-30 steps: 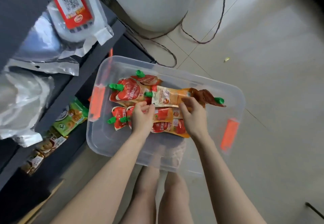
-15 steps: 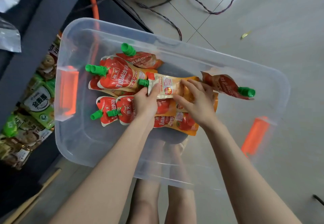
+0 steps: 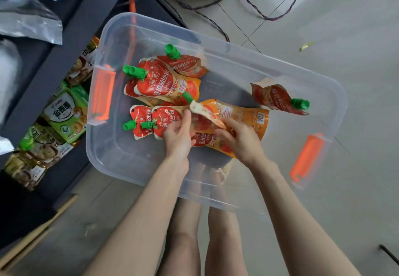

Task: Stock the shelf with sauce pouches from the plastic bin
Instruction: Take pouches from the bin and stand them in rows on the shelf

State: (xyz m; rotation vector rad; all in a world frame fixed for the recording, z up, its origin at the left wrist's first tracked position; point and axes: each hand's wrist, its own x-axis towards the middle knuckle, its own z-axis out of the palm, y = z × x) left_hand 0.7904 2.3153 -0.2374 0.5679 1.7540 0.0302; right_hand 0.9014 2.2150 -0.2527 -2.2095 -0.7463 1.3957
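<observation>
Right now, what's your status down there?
Left hand, right hand: both gripping the orange pouch in the plastic bin. Other pouches loose around. Nothing covering the bin.

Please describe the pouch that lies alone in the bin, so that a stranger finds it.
Find the clear bin on the floor. The other pouches lie heaped toward its left side. This pouch lies alone by the right wall, and its green cap points right.

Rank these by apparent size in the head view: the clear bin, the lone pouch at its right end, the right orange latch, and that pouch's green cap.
1. bin
2. lone pouch
3. right orange latch, about as long as the pouch but narrower
4. green cap
</observation>
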